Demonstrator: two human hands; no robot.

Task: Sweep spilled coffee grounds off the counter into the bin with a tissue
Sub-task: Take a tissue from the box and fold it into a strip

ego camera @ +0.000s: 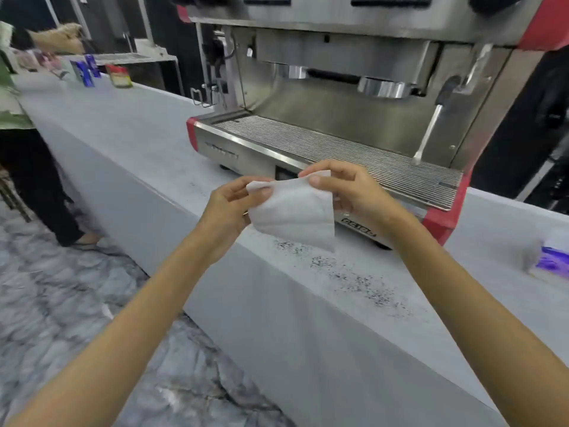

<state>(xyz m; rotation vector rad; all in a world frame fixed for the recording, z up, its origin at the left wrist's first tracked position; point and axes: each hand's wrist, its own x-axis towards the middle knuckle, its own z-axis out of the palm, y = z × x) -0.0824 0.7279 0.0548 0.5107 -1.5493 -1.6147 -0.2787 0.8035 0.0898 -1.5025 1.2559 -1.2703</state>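
Pinching the tissue (292, 211) between my left hand (229, 208) and right hand (348, 192), I haven't swept yet: coffee grounds (354, 278) lie at five o'clock on the counter (129, 137); no bin visible.

The coffee machine (338, 118) stands on the counter (129, 140); the grounds (354, 282) lie on the counter before it, near the front edge; the tissue (292, 211) is over the counter, between the left hand (229, 211) and the right hand (348, 192); a packet (551, 260) lies far right.
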